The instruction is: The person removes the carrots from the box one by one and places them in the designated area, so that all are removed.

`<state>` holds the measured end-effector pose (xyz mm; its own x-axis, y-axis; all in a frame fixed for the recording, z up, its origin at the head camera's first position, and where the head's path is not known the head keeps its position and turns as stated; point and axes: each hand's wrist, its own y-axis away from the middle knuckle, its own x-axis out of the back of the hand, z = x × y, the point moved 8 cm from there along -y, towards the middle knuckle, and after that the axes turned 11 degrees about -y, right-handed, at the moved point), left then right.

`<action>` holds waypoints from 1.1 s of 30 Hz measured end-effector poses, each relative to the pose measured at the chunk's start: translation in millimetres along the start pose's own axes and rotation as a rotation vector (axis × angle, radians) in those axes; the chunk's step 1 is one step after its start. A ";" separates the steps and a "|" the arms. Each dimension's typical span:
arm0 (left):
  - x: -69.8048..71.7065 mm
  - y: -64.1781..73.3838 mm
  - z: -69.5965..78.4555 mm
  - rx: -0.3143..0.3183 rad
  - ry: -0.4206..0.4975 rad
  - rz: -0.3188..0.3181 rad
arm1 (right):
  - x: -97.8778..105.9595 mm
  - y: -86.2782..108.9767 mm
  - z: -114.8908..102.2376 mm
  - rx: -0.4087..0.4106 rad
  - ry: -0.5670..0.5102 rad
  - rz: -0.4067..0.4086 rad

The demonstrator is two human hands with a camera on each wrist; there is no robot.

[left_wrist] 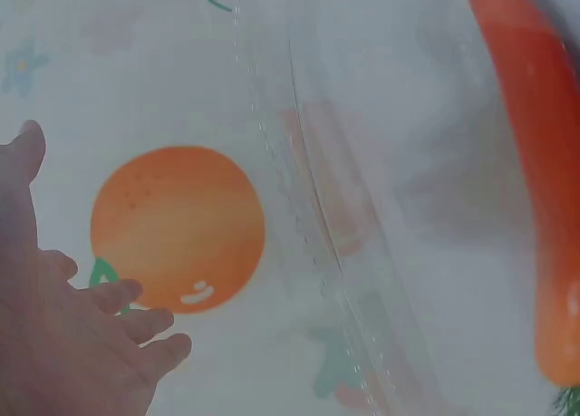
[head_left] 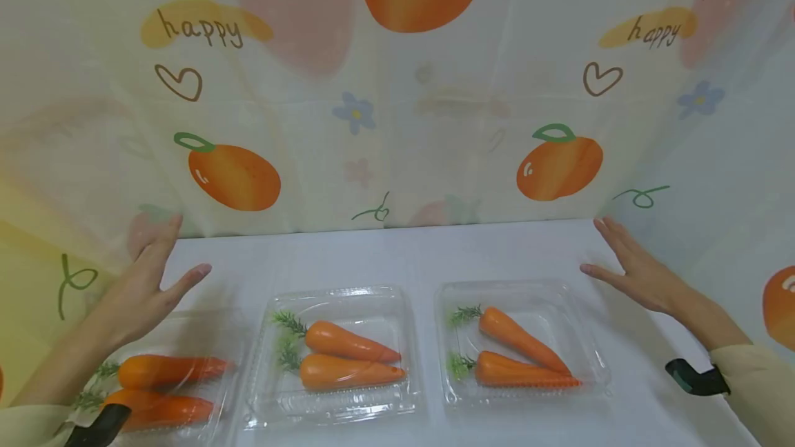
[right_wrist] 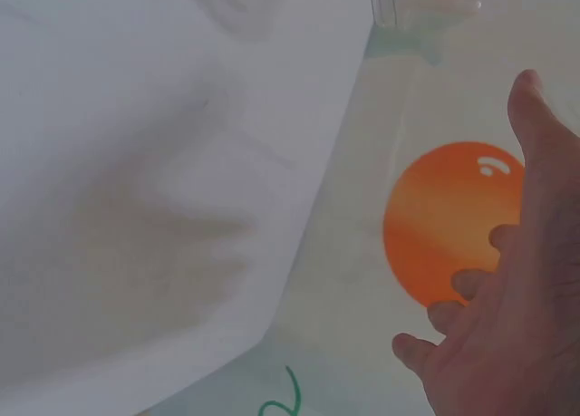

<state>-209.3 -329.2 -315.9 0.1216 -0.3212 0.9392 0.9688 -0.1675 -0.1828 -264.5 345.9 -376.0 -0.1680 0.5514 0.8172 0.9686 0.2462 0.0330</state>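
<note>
Three clear plastic clamshell boxes stand in a row on the white table, each with two orange carrots with green tops inside. My left hand (head_left: 144,288), fingers straight and thumb spread, hovers over the left box (head_left: 232,364) and holds nothing; the forearm partly covers that box and its carrots (head_left: 164,371). The middle box (head_left: 335,412) and its carrots (head_left: 350,372) are in full view. Past the right box (head_left: 518,288) with its carrots (head_left: 522,336), my right hand (head_left: 640,271) is raised with fingers extended, nothing in it.
Behind the white table (head_left: 428,254) hangs a pale curtain (head_left: 435,150) printed with oranges, hearts and flowers; it also runs along both sides. Dark bands (head_left: 695,376) sit at both wrists by the light sleeves (head_left: 751,378). The right hand's shadow falls on the table.
</note>
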 end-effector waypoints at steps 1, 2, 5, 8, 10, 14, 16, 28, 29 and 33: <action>-0.1 -0.4 3.0 -0.009 0.008 0.004 | -0.5 0.8 -0.9 0.001 0.001 0.003; -0.3 -0.7 5.7 -0.016 0.009 0.007 | -1.0 1.5 -1.8 0.005 0.000 0.005; -1.7 -1.4 11.6 -0.026 0.004 0.011 | -2.0 3.4 -4.4 0.016 0.002 0.011; -2.9 -1.4 15.5 -0.027 0.014 0.013 | -2.7 6.0 -6.7 0.031 0.002 0.018; -3.0 -0.4 18.6 -0.032 0.032 0.017 | -3.5 8.6 -8.0 0.043 0.006 0.025; -2.7 1.9 25.2 -0.027 0.071 0.028 | -4.9 14.4 -10.8 0.054 0.016 0.040; -2.6 2.5 29.2 -0.030 0.103 0.040 | -4.5 16.9 -13.4 0.064 0.014 0.052; -3.5 4.7 55.9 -0.028 0.227 0.080 | -6.7 36.5 -23.1 0.058 -0.071 0.072; -4.4 5.1 58.0 -0.024 0.238 0.073 | -7.4 38.0 -24.2 0.056 -0.079 0.070; -10.0 8.1 66.3 -0.015 0.292 0.046 | -12.0 44.1 -30.1 0.051 -0.111 0.048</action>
<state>-188.3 -265.7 -307.5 0.0963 -0.5831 0.8066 0.9602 -0.1591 -0.2297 -214.2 326.1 -367.0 -0.1441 0.6476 0.7482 0.9659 0.2564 -0.0359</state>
